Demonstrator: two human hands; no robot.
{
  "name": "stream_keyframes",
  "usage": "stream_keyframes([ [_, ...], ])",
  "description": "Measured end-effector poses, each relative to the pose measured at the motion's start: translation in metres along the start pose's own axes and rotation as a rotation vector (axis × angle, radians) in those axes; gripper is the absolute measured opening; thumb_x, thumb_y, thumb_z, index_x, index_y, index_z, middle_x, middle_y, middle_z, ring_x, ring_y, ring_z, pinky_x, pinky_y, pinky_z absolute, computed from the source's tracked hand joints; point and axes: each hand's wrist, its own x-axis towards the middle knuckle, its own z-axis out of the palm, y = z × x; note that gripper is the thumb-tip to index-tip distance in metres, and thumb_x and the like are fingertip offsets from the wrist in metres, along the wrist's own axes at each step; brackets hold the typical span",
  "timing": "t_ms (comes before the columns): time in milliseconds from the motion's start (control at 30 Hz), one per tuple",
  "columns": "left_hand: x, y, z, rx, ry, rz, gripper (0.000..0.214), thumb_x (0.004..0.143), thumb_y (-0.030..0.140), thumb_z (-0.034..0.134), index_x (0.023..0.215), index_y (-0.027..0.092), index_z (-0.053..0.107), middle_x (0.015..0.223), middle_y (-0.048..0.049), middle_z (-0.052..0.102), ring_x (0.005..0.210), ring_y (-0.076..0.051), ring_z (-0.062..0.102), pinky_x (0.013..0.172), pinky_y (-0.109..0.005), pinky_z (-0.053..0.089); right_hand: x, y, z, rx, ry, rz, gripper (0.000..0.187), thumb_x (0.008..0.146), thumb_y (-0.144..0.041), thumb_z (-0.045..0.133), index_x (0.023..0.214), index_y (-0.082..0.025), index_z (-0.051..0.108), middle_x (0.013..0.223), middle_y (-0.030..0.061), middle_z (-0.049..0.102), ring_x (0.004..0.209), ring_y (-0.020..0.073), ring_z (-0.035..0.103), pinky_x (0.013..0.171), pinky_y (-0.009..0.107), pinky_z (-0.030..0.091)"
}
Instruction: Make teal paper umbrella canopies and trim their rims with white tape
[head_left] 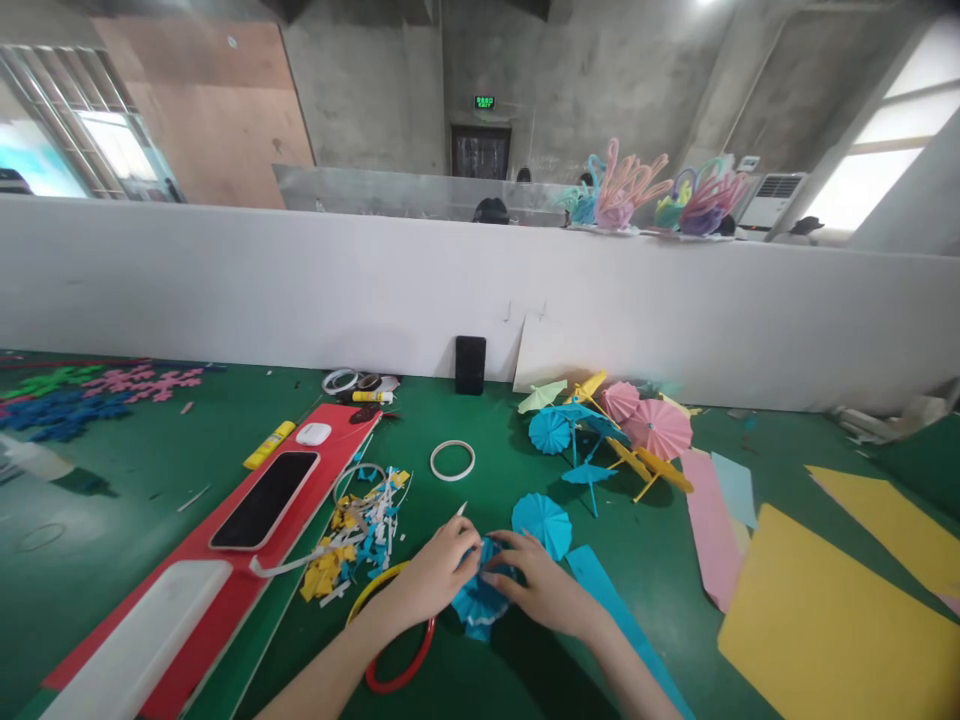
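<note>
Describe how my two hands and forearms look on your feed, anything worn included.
The left hand and right hand are ungloved, with slender fingers. Both forearms are bare down to the picture's bottom edge; no sleeve, watch or bracelet shows. Fine nail detail is too small to tell.

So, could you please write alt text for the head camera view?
A person's left hand and right hand hold pleated blue paper over a green table. Paper scraps and a red board lie to the left; small paper umbrellas and a yellow sheet lie to the right.
</note>
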Motion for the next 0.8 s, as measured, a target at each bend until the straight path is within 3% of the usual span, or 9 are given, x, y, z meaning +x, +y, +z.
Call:
stream_keyframes([
  [133, 0.001, -0.004, 0.001, -0.016, -0.030, -0.052, 0.023, 0.092, 0.032, 0.033, 0.084, 0.020, 0.051, 0.086, -0.0009, 0.050, 0.072, -0.014, 0.052, 0.066, -0.026, 0.043, -0.001, 0.005, 0.003, 0.029, 0.044, 0.009, 0.035, 0.089, -0.043, 0.048, 0.104, -0.019, 0.068, 0.134, 0.0137, 0.050, 0.130, 0.0259, 0.038, 0.110, 0.046, 0.021],
  [300, -0.003, -0.002, -0.001, -0.048, -0.004, -0.072, 0.026, 0.093, 0.032, 0.031, 0.088, 0.019, 0.053, 0.085, -0.0015, 0.053, 0.076, -0.015, 0.052, 0.066, -0.024, 0.042, -0.003, 0.004, 0.005, 0.087, 0.083, -0.010, 0.033, 0.091, -0.042, 0.045, 0.098, -0.020, 0.068, 0.130, 0.0117, 0.053, 0.123, 0.0233, 0.047, 0.103, 0.039, 0.035],
  [533, -0.014, 0.001, -0.004, -0.114, -0.011, -0.077, 0.025, 0.093, 0.033, 0.032, 0.094, 0.020, 0.053, 0.094, -0.0028, 0.052, 0.081, -0.014, 0.053, 0.071, -0.024, 0.043, -0.009, 0.003, 0.008, 0.149, 0.153, -0.019, 0.033, 0.091, -0.044, 0.046, 0.094, -0.021, 0.069, 0.127, 0.0104, 0.056, 0.120, 0.0245, 0.051, 0.102, 0.040, 0.037],
  [800, -0.012, 0.001, 0.004, -0.136, -0.059, -0.101, 0.027, 0.091, 0.035, 0.036, 0.079, 0.018, 0.054, 0.069, 0.0029, 0.044, 0.057, -0.011, 0.042, 0.051, -0.021, 0.032, -0.011, 0.013, 0.037, 0.222, 0.324, 0.034, 0.048, 0.091, -0.051, 0.038, 0.094, -0.016, 0.070, 0.130, 0.0164, 0.053, 0.123, 0.0282, 0.047, 0.103, 0.042, 0.036],
])
